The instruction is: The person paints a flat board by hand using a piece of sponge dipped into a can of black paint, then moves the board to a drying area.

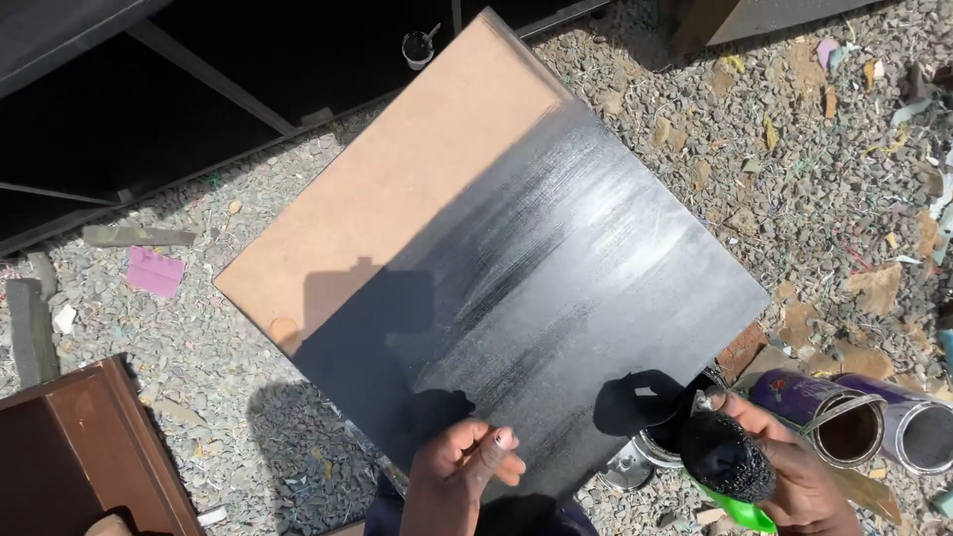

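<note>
1. Presently, the left hand [462, 467] grips the near edge of a board [496, 248], fingers curled over it.
2. The board, tilted above the gravel [794, 149], is black on its right part and bare brown on its upper left.
3. The right hand [784, 467] is closed around a green-handled brush [725, 459] with black bristles, just beside open paint cans [844, 422].

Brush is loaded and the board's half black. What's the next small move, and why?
Probably bring the right hand and its black-loaded brush up to the board's bare brown upper-left half. The lower right already shines wet black, and the left hand steadies the near edge.
</note>
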